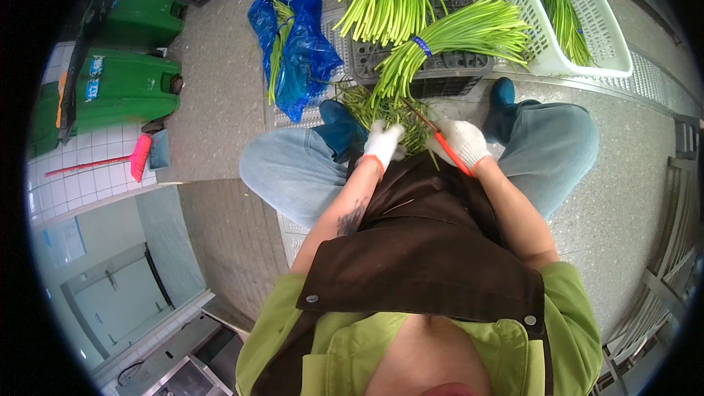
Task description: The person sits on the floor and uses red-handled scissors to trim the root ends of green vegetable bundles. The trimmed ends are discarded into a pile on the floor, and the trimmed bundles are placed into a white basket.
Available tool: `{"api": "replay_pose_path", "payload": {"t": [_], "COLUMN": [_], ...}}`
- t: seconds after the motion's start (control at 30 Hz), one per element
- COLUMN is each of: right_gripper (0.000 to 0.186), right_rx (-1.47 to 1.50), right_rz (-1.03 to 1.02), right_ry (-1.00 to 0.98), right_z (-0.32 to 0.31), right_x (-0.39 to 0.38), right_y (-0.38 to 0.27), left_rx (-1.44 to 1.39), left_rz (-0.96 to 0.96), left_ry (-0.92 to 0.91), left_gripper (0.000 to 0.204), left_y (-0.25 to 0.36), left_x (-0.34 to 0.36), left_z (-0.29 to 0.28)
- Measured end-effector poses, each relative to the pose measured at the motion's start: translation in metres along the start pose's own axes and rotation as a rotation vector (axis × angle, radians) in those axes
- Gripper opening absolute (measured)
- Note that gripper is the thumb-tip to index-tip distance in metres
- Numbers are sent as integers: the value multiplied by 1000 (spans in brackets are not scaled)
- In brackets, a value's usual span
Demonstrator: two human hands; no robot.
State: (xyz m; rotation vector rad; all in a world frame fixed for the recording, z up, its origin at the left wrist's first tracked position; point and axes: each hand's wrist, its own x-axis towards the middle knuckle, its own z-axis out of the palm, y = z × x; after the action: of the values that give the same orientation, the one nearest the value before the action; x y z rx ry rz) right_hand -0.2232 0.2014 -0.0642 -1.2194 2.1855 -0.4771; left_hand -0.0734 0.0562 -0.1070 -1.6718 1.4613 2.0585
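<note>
A bundle of garlic scapes (469,29), bound with a blue-purple band (420,47), lies across the near edge of a black crate (359,66), its thinner ends pointing down toward me. At those ends my left hand (384,141), in a white knit glove, is closed on stems; its fingertips are partly hidden. My right hand (463,142), gloved the same way, grips an orange-handled knife (453,154). Its dark, slim blade points up and left toward the bundle's ends. Loose green trimmings (352,103) are heaped below and around the hands, between my boots.
More loose scapes (389,0) lie on the crate. At the right stands a white basket (623,59) with banded bundles inside. A blue plastic bag (304,11) with some stems lies left of the crate. Green bins (132,88) and a red broom (141,158) are farther left.
</note>
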Motion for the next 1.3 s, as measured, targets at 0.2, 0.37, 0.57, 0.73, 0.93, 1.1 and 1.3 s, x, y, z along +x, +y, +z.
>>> {"api": "replay_pose_path", "payload": {"t": [0.2, 0.37, 0.57, 0.73, 0.93, 1.1, 1.3], "right_gripper": [31, 30, 31, 30, 29, 28, 27], "right_rx": [27, 62, 81, 77, 55, 52, 13], "right_rz": [32, 42, 131, 154, 136, 143, 182], "right_ry": [101, 161, 192, 212, 208, 217, 202], "right_z": [-1, -2, -20, -12, -10, -9, -9], "right_x": [6, 17, 42, 44, 44, 47, 53], "right_y": [0, 2, -8, -7, -1, -3, -3], "left_rx": [-665, -410, -630, -637, -541, -305, -472], "left_rz": [156, 230, 122, 260, 221, 319, 345], "left_ry": [15, -71, -295, 259, 186, 359, 73], "left_gripper": [43, 11, 6, 31, 35, 16, 14], "left_y": [-7, 11, -10, -12, 6, 7, -19], "left_x": [69, 59, 91, 92, 75, 73, 53], "left_z": [9, -1, -35, -8, 7, 9, -22]}}
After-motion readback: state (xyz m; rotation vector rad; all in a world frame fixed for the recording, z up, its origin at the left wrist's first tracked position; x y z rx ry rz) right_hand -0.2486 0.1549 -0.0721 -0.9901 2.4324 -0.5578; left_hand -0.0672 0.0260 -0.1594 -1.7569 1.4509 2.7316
